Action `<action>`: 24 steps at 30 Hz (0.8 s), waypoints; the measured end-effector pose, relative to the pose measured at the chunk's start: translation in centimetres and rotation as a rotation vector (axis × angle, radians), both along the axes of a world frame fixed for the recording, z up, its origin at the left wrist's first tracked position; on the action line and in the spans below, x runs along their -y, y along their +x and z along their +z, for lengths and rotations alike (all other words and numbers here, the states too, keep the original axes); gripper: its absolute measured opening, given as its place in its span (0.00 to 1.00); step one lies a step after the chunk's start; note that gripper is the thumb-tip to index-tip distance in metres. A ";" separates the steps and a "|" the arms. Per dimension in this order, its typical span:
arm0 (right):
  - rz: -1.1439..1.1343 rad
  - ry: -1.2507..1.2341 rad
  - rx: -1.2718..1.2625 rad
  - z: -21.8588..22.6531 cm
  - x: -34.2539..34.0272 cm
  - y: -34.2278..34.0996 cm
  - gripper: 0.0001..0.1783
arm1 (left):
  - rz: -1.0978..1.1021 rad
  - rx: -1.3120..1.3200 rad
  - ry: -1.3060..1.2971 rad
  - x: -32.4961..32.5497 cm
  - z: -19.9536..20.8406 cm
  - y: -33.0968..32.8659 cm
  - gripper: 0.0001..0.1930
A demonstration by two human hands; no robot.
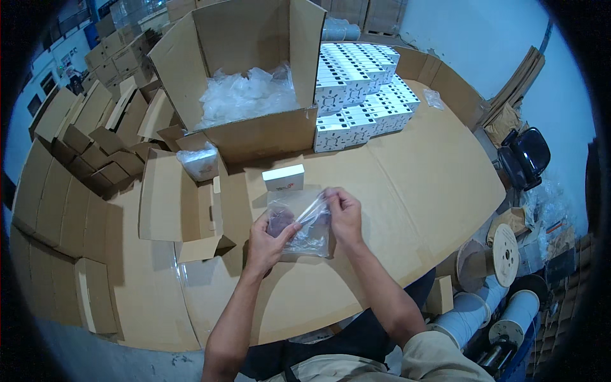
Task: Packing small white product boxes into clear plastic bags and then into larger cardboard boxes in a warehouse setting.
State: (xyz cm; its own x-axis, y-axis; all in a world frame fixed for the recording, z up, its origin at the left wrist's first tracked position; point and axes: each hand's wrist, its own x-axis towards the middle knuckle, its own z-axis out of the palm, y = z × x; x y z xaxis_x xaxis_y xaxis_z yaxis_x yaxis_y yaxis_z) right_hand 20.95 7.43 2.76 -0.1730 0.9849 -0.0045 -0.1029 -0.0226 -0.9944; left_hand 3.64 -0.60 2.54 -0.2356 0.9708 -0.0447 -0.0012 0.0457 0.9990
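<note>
Between my hands is a clear plastic bag (318,239); a round, greyish shape shows at its left side, and I cannot make out what it is. My left hand (267,243) is closed on the bag's left part, thumb on top. With fingers pinched, my right hand (344,213) grips the bag's upper right edge. A pale strip runs slantwise near that edge; whether it is a fold or a separate piece I cannot tell. Just beyond the bag stands a small white box (284,179).
Left of my hands lies an open cardboard carton (167,207) with a bagged item (200,163) on its far end. Behind it a large carton (264,135) holds crumpled clear bags (248,95). Stacked white boxes (356,95) stand to its right. Folded cartons (57,223) line the left.
</note>
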 end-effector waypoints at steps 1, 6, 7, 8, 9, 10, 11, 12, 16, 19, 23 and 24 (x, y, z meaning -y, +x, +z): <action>-0.087 0.003 -0.046 -0.2 -0.9 0.7 0.14 | -0.003 0.002 0.003 0.0 0.1 0.2 0.13; -0.237 0.493 0.288 3.5 -1.5 1.4 0.09 | 0.030 0.072 0.038 0.2 1.1 0.8 0.14; -0.236 0.493 0.287 4.4 -1.5 1.3 0.09 | 0.030 0.071 0.038 0.2 1.0 0.7 0.14; -0.125 0.747 0.441 5.3 -1.6 1.2 0.11 | 0.016 0.027 0.039 0.1 1.0 0.6 0.15; -0.006 0.998 0.593 5.9 -1.6 1.0 0.15 | 0.002 -0.017 0.041 0.2 0.9 0.5 0.16; 0.062 0.986 0.633 6.2 -1.4 0.7 0.18 | 0.000 -0.015 0.040 0.2 0.7 0.4 0.16; 0.060 0.987 0.638 6.3 -1.4 0.4 0.18 | 0.000 -0.066 0.063 0.1 0.6 0.4 0.16; 0.077 1.014 0.669 6.3 -1.5 0.2 0.17 | 0.000 -0.116 0.085 0.1 0.6 0.4 0.16; 0.063 1.044 0.678 5.5 -1.6 0.0 0.13 | 0.003 -0.159 0.102 0.0 0.7 0.7 0.16; 0.054 1.012 0.624 5.3 -1.1 -0.6 0.10 | 0.010 -0.162 0.085 0.2 1.0 0.4 0.15; 0.023 1.046 0.624 4.9 -1.0 -0.7 0.11 | 0.014 -0.141 0.079 0.1 1.1 0.5 0.15; 0.008 1.055 0.620 4.7 -1.0 -0.5 0.11 | 0.018 -0.150 0.072 0.0 1.1 0.6 0.15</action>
State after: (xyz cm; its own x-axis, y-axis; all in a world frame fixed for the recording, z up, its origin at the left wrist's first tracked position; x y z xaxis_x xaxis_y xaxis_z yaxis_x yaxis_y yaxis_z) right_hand 20.44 8.46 7.46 -0.4311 0.5542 0.7120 0.3913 0.8259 -0.4059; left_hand 4.28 -0.64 3.62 -0.2518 0.9658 0.0616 0.1481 -0.0244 0.9887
